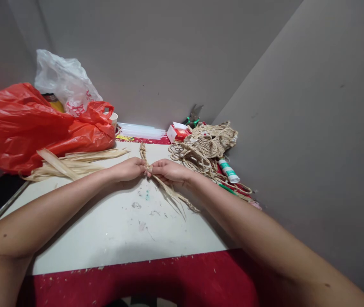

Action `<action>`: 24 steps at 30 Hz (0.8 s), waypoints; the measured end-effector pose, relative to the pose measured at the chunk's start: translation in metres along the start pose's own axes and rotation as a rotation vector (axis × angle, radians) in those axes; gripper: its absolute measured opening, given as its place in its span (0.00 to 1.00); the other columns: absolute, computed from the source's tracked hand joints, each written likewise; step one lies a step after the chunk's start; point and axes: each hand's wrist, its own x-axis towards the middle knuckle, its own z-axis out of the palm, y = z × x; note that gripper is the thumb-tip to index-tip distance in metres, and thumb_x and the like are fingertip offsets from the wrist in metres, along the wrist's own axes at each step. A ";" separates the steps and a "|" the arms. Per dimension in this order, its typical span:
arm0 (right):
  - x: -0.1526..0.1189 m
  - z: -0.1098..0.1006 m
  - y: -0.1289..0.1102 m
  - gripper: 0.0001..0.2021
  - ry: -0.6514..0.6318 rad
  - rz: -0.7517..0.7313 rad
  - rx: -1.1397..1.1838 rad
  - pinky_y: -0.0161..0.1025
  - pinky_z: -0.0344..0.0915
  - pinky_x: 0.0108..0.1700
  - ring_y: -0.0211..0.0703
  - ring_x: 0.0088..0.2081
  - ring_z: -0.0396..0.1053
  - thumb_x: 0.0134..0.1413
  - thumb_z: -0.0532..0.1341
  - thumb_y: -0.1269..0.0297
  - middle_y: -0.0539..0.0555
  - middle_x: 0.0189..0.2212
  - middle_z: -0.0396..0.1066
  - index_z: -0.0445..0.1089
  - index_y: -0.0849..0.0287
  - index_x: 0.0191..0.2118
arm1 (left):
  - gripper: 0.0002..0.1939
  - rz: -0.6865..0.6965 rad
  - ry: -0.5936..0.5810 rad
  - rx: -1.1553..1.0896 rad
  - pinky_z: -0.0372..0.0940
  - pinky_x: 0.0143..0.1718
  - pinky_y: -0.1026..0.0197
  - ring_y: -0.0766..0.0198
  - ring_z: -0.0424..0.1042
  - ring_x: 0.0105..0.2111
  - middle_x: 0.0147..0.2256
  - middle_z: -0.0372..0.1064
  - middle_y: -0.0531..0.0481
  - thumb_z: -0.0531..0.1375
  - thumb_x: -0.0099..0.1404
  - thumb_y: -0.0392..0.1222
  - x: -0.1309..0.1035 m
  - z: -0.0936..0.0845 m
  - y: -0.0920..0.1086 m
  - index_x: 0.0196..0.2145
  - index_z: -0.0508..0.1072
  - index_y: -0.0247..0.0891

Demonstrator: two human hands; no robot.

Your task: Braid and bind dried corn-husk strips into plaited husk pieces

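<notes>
Both hands meet over the middle of a white board. My left hand [130,169] is closed, its fingertips pinching a braided cord [142,152] of dry, straw-coloured fibre. Beside it, almost touching, my right hand [171,170] also pinches the braid where loose strands leave it. One braided length runs away from me beyond the fingers. Below my right hand, flat loose strands [173,196] and another piece of braid trail toward the right. The exact grip of the fingertips is too small to make out.
Dry leaf strips [69,166] lie at the left beside a red plastic bag [24,123]. A heap of braided cord [209,143] sits at the right, near a white-and-green roll [229,171], a small red-and-white box [178,132] and green-handled shears [193,119]. Clear sticks [141,131] lie behind.
</notes>
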 end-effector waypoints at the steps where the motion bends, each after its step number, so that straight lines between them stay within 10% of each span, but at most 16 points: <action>1: 0.000 0.000 -0.001 0.08 0.010 -0.017 -0.045 0.28 0.36 0.13 0.27 0.11 0.38 0.49 0.59 0.63 0.39 0.10 0.47 0.66 0.63 0.27 | 0.08 -0.062 -0.008 -0.070 0.48 0.18 0.67 0.71 0.53 0.16 0.17 0.58 0.54 0.53 0.55 0.38 0.000 0.001 0.000 0.21 0.69 0.35; 10: -0.005 0.009 -0.008 0.11 0.195 -0.164 -0.606 0.29 0.45 0.20 0.29 0.18 0.46 0.52 0.54 0.64 0.43 0.15 0.52 0.69 0.65 0.27 | 0.09 -0.217 -0.056 -0.234 0.38 0.13 0.66 0.74 0.44 0.11 0.15 0.49 0.58 0.55 0.57 0.40 -0.001 0.005 0.002 0.21 0.64 0.38; 24: -0.023 0.024 -0.020 0.11 0.342 -0.083 -0.741 0.31 0.53 0.26 0.34 0.23 0.58 0.52 0.51 0.69 0.49 0.19 0.63 0.69 0.64 0.27 | 0.10 -0.151 0.027 -0.299 0.36 0.13 0.65 0.76 0.43 0.10 0.13 0.48 0.59 0.55 0.58 0.38 0.004 0.011 -0.009 0.20 0.61 0.37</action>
